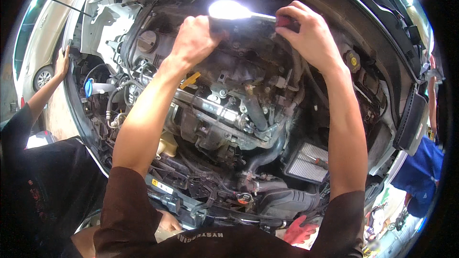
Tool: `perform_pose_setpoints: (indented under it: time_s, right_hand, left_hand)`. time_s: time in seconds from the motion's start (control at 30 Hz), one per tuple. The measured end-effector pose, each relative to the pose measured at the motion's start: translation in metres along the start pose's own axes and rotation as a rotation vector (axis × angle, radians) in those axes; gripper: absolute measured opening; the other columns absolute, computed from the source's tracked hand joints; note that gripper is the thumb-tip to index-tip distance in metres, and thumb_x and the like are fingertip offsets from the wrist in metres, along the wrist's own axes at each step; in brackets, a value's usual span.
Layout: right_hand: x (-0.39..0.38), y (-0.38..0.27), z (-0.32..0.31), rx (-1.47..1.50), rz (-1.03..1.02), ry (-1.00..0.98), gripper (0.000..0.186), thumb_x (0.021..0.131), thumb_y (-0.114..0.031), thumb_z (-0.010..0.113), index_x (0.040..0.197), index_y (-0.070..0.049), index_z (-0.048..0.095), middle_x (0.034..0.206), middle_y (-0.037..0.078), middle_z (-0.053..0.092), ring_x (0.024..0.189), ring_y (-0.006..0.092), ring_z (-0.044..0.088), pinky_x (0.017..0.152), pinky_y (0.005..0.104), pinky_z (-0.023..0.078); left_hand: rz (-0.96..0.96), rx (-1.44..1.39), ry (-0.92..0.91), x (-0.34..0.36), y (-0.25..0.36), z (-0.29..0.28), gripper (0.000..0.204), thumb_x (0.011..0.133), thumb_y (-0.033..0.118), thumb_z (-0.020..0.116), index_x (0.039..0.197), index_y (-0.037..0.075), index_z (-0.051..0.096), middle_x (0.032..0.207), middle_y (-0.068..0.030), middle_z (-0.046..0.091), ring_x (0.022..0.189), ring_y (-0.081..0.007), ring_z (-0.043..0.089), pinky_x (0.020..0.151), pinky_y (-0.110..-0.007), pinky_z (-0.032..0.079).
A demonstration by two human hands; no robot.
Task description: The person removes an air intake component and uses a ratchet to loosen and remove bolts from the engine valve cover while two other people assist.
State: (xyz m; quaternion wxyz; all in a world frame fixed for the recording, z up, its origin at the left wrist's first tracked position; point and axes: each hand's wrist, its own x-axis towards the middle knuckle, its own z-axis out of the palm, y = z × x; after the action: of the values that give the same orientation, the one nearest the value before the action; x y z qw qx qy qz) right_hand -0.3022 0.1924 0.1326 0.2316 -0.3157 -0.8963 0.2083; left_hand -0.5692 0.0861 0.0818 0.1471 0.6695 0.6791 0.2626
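My left hand [193,40] is raised over the back of the engine [229,67], fingers curled round the dark body of a brightly lit work light [228,9]. Glare washes out most of the lamp's shape. Across from it, my right hand [308,31] grips the red handle of a screwdriver [284,21] between thumb and fingers. Its thin shaft points left, toward the lamp, and its tip is lost in the glare. Both forearms stretch over the open engine bay of a car.
A pleated air filter [310,162] lies front right with a red-handled screwdriver [319,162] on it. A co-worker's hand [62,62] rests on the left fender. A red glove [300,231] shows at the front edge. Another person in blue [423,167] stands right.
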Motion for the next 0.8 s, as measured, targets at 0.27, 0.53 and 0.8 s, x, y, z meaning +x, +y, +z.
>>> perform_pose_setpoints:
  time_s: [0.27,0.53,0.8]
  right_hand:
    - [0.023,-0.029,-0.039,-0.076,-0.052,0.142,0.02,0.083,-0.008,0.079,0.102,-0.002,0.076,0.102,0.012,0.07,0.1,0.0346,0.071,0.091,0.0415,0.054]
    - [0.05,-0.073,-0.071,0.129,-0.136,0.214,0.026,0.085,-0.007,0.081,0.109,0.003,0.073,0.103,0.013,0.069,0.094,0.0269,0.072,0.087,0.0355,0.057]
    - [0.073,-0.092,-0.04,0.031,-0.118,0.13,0.023,0.087,-0.007,0.077,0.107,0.003,0.074,0.104,0.015,0.07,0.098,0.0327,0.07,0.09,0.0404,0.056]
  left_hand:
    - [-0.057,-0.04,0.04,0.015,0.033,-0.05,0.027,0.093,0.029,0.082,0.097,0.003,0.08,0.087,-0.0208,0.077,0.081,-0.0344,0.078,0.076,-0.043,0.058]
    - [0.042,-0.024,0.243,0.019,0.044,-0.108,0.033,0.089,0.034,0.086,0.099,0.003,0.082,0.084,-0.0185,0.078,0.077,-0.0304,0.077,0.075,-0.04,0.058]
    - [-0.09,0.156,0.242,0.011,0.013,-0.123,0.037,0.089,0.034,0.086,0.102,0.001,0.081,0.088,-0.0223,0.077,0.079,-0.0352,0.076,0.077,-0.042,0.057]
